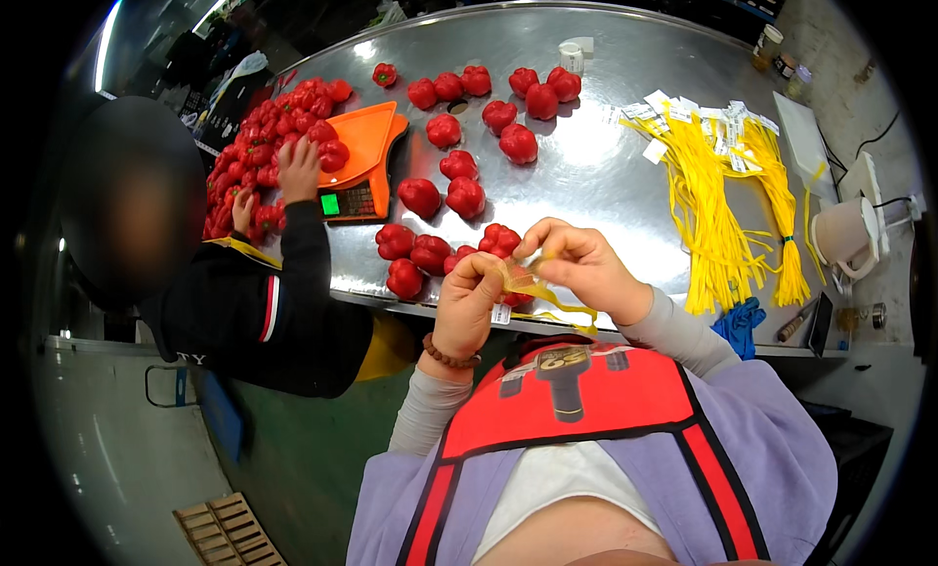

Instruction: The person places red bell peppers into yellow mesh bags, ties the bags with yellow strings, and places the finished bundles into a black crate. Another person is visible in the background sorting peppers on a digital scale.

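Note:
Just above the steel table's near edge, a yellow mesh net bag (522, 276) is stretched between my two hands. My left hand (469, 298) pinches one part of it, and a bead bracelet circles that wrist. The fingertips of my right hand (590, 265) pinch the mesh at the other side. Its yellow tail (557, 300) hangs in a loop below my fingers. A white printed tag (501, 314) shows below my left hand. Red bell peppers (430, 254) sit close beyond my hands, some partly hidden by them.
An orange weighing scale (366, 155) stands left of loose peppers (443, 130). Beside it a co-worker's hand (299, 171) rests at a pepper heap (256, 155). Tagged yellow net bundles (703, 229), a blue glove (739, 328) and a pitcher (843, 229) are at right.

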